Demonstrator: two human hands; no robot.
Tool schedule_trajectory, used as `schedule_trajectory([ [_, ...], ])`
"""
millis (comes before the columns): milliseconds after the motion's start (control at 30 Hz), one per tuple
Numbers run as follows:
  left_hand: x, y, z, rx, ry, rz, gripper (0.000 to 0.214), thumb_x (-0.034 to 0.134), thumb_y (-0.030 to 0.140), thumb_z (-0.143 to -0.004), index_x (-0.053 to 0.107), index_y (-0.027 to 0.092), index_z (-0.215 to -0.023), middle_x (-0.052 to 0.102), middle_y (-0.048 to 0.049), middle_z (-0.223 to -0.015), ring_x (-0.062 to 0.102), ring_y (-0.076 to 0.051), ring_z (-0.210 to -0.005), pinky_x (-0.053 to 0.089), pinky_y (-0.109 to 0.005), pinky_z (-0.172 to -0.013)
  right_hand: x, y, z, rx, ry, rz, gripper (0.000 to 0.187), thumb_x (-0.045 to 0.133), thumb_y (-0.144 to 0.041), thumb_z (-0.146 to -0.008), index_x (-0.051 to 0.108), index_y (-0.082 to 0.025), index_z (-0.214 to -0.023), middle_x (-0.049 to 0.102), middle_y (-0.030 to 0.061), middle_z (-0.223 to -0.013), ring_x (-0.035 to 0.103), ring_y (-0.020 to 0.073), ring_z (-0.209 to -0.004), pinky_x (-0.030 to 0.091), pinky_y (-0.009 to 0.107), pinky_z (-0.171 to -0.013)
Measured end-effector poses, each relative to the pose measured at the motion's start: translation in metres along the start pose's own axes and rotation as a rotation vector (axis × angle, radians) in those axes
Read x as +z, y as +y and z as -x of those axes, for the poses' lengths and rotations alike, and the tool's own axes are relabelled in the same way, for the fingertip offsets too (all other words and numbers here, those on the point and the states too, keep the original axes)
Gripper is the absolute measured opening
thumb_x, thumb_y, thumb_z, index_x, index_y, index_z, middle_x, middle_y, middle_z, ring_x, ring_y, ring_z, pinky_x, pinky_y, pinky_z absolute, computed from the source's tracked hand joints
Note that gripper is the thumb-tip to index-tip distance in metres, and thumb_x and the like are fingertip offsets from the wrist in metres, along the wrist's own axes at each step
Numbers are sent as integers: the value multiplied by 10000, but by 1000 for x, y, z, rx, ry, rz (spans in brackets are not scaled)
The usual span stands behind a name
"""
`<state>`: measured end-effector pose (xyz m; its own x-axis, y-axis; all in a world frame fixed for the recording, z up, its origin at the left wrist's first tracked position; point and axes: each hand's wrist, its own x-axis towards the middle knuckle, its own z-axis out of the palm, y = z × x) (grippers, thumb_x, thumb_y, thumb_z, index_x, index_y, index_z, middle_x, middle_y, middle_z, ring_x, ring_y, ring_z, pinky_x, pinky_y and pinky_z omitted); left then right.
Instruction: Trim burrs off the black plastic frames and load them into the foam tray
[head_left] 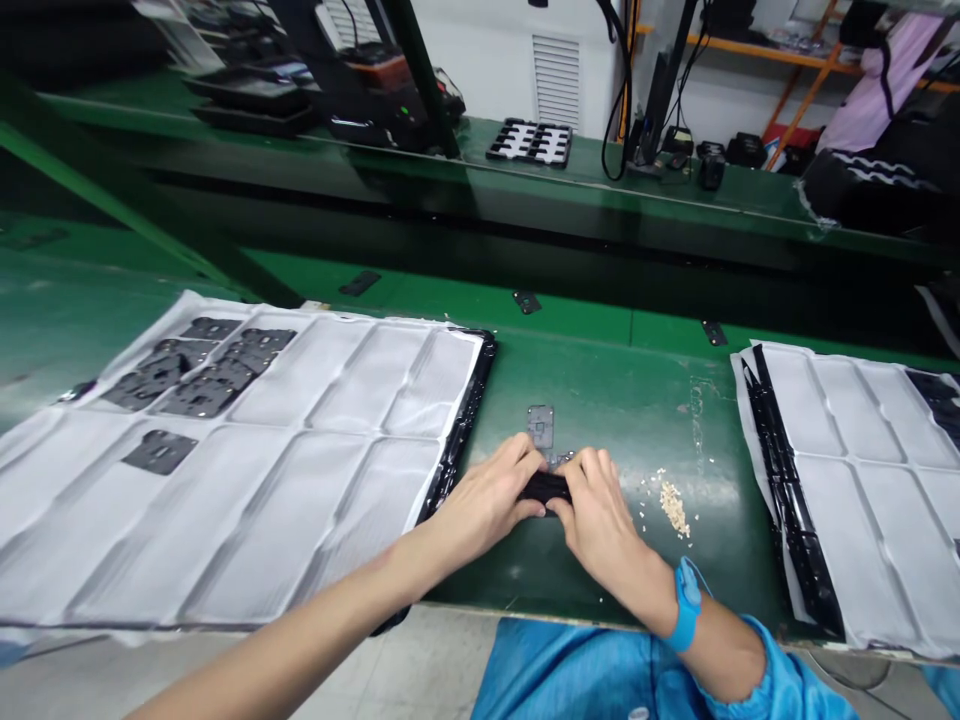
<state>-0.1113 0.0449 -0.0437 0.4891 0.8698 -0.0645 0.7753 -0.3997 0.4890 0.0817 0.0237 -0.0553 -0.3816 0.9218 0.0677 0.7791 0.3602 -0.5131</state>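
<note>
My left hand [491,497] and my right hand [600,515] meet over the green bench, both pinching a small flat black part [545,488] between their fingertips. A grey metal plate [540,426] lies on the bench just beyond my fingers. My right wrist wears a blue band [685,604]. A little heap of pale crumbs [673,505] lies to the right of my right hand.
A large tray under a white sheet [300,450] at left carries several black parts [202,375] at its far corner. Another sheet-covered tray [862,480] sits at right. Behind, a raised green shelf [525,175] holds a black tray, cables and equipment.
</note>
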Motion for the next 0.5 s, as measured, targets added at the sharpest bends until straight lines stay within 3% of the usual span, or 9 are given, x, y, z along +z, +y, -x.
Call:
schedule_trajectory([
  [233,11,9,22,70,67,44,127,487,163,-1015,549,224,-1108,632,-64,-1065,654,-259,-990,581,-405,-844,27,0,16,-63,-11,-79,415,523,57,-900,550,-172,-1245,607,121,-1158,550,302,-1061,517,492,-969],
  [333,22,7,26,77,95,71,138,456,169,-1023,560,229,-1093,661,-63,-1040,674,-253,-973,593,-393,-837,40,0,20,-88,22,-65,366,486,48,-911,566,-181,-1184,620,124,-1123,563,303,-1038,517,497,-960],
  [500,38,-5,34,115,226,98,167,444,262,-1039,595,257,-967,700,-36,-893,724,-244,-829,610,-347,-748,23,-8,20,-99,72,23,211,544,-23,-930,602,-207,-1018,665,84,-1008,594,261,-932,538,390,-902],
])
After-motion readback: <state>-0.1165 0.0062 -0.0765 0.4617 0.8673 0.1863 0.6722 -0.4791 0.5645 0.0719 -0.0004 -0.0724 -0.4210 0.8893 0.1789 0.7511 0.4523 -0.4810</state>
